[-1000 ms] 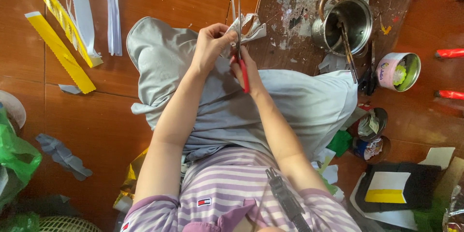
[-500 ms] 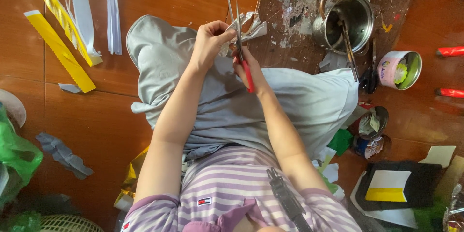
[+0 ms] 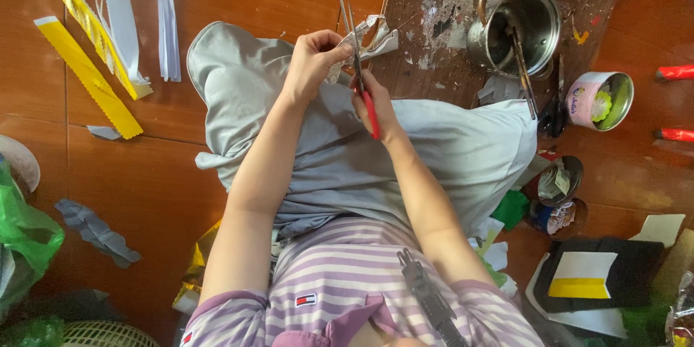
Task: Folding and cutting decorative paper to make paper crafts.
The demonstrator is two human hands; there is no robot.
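Shirt: striped purple-and-white top [image 3: 340,282] at the bottom edge, nearest the camera; a black clip-like piece [image 3: 426,296] sits on its chest.
Lap: grey cloth [image 3: 340,159] spread over the knees, under both forearms.
Left hand: left hand [image 3: 312,58] raised over the lap, fingers curled and pinching the near edge of the silver foil scrap [image 3: 369,35]; thumb and fingertips pressed against it.
Right hand: right hand [image 3: 376,105] just beside the left, fingers closed round the red handles of the scissors [image 3: 359,72]; grip tight, handles mostly hidden in the palm.
Scissors: blades point away from the body, slightly parted, and meet the foil scrap at its left side.
Foil scrap: crumpled, silver, held in the air between the two hands, over the far edge of the lap and the near edge of the board.
Board: dark, paint-flecked work board [image 3: 463,22] beyond the hands, littered with small pale offcuts.
Pot: steel pot [image 3: 522,25] on the board, right of the scrap, a long tool resting inside it.
Tape roll: pink-walled roll [image 3: 600,100] right of the pot, on the floor.
Left floor: yellow strips [image 3: 87,72] and white strips [image 3: 144,14] lie side by side, well apart from the hands; a green bag [image 3: 25,238] near the left edge.
Right floor: black folder with a yellow-and-white card [image 3: 585,275] near the right knee.
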